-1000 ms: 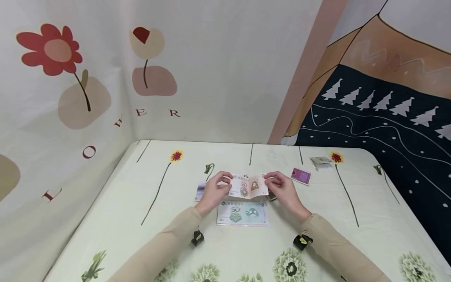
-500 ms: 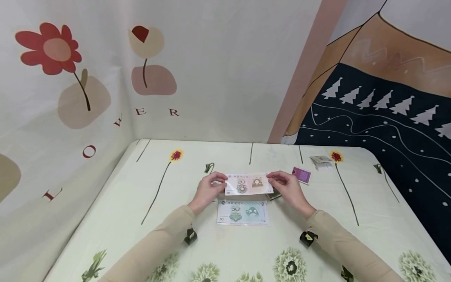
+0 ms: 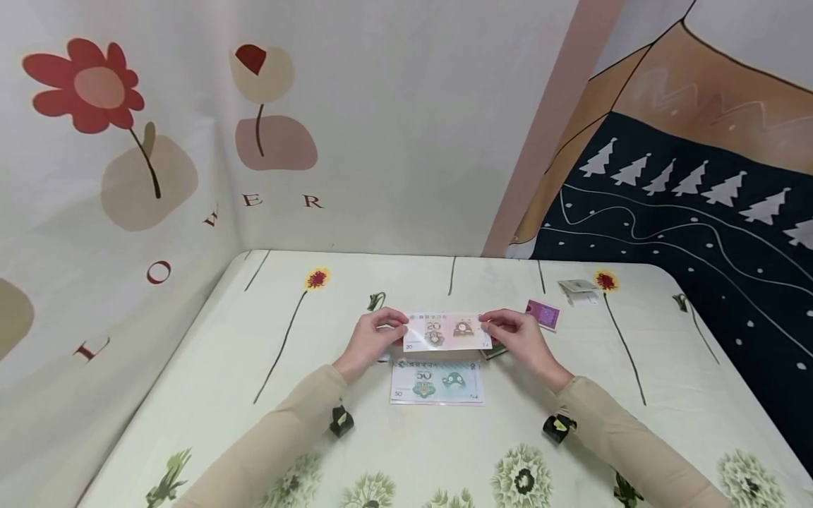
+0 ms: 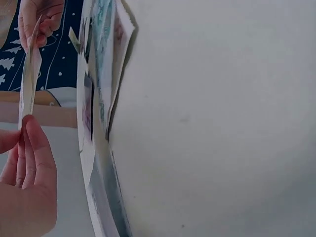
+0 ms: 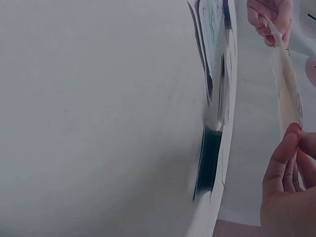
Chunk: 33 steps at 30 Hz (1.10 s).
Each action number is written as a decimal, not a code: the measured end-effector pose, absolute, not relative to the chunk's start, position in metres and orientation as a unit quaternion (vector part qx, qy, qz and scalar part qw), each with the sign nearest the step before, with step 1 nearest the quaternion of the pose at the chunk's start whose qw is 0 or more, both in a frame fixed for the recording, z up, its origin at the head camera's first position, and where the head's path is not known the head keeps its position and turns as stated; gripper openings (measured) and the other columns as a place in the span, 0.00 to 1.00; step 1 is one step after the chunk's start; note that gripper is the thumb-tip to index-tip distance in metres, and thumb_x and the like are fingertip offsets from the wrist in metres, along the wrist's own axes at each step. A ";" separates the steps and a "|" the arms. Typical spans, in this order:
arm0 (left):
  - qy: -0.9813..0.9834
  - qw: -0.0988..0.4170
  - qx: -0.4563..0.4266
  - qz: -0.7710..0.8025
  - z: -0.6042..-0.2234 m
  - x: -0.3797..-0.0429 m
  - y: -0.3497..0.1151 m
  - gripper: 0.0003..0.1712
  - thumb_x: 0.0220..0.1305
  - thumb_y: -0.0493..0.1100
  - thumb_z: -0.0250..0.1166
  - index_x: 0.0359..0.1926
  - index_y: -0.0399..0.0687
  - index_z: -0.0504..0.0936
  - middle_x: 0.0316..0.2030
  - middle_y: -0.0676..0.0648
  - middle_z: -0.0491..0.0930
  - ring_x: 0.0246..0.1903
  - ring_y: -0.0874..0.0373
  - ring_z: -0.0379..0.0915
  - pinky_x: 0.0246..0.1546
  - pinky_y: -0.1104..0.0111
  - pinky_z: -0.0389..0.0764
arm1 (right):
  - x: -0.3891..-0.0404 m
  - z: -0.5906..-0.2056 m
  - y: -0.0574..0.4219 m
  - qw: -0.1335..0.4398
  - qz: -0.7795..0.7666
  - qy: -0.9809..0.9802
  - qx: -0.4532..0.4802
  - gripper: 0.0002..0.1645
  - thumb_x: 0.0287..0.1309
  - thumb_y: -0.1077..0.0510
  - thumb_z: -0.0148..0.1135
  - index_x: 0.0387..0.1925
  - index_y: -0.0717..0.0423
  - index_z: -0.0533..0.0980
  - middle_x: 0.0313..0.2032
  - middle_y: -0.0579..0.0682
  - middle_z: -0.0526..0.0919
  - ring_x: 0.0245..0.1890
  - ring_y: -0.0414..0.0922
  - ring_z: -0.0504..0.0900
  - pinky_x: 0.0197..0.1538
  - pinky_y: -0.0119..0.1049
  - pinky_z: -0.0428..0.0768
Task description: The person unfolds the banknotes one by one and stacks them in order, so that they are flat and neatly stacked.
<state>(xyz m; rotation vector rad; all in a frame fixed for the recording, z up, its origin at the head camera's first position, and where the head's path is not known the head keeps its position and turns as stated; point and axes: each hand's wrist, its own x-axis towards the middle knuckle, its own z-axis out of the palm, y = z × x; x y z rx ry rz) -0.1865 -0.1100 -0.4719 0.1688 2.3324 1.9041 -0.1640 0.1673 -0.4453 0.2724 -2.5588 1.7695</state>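
Note:
Between both hands a pinkish play banknote (image 3: 448, 331) printed with 20 is stretched flat, raised above the table. My left hand (image 3: 371, 342) pinches its left edge between thumb and fingers. The right hand (image 3: 522, 343) pinches the right edge the same way. In the left wrist view the banknote (image 4: 29, 81) shows nearly edge-on, as does the banknote (image 5: 287, 89) in the right wrist view. Just below it on the table lies a green-blue 50 banknote (image 3: 437, 383), atop other paper. A dark green folded note (image 3: 494, 351) is partly hidden behind the held one.
A purple note (image 3: 543, 315) lies on the table (image 3: 305, 437) beyond the right hand. Farther back right sits a folded pale note (image 3: 578, 291). Black wrist cameras (image 3: 341, 421) are strapped at both sleeves. White printed cloth (image 3: 381, 141) hangs behind the table.
The 20 banknote, creased down its middle a second ago, is now pulled flat as the hands moved apart. Over the last half second it shifted slightly left.

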 end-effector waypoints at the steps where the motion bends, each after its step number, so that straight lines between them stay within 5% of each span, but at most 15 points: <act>1: 0.772 0.067 0.054 0.630 -0.472 -0.187 -0.111 0.08 0.59 0.28 0.64 0.41 0.35 0.81 0.33 0.44 0.80 0.33 0.54 0.81 0.37 0.65 0.83 | -0.166 -0.449 0.169 0.008 0.566 -0.820 0.086 0.11 0.60 0.70 0.61 0.43 0.74 0.79 0.34 0.62 0.83 0.29 0.38 0.79 0.34 0.28 0.80; 12: 0.792 0.091 0.049 0.602 -0.472 -0.186 -0.118 0.08 0.59 0.29 0.65 0.41 0.37 0.82 0.32 0.46 0.81 0.33 0.55 0.80 0.37 0.65 0.82 | -0.173 -0.467 0.173 -0.016 0.555 -0.825 0.107 0.10 0.60 0.66 0.64 0.43 0.66 0.81 0.40 0.58 0.84 0.31 0.40 0.80 0.35 0.28 0.80; 33: 0.812 0.147 0.130 0.550 -0.481 -0.164 -0.131 0.06 0.58 0.25 0.64 0.36 0.34 0.81 0.25 0.46 0.81 0.24 0.53 0.81 0.28 0.66 0.83 | -0.151 -0.479 0.173 -0.077 0.522 -0.832 0.171 0.08 0.59 0.68 0.63 0.41 0.66 0.80 0.28 0.52 0.83 0.23 0.47 0.80 0.25 0.32 0.78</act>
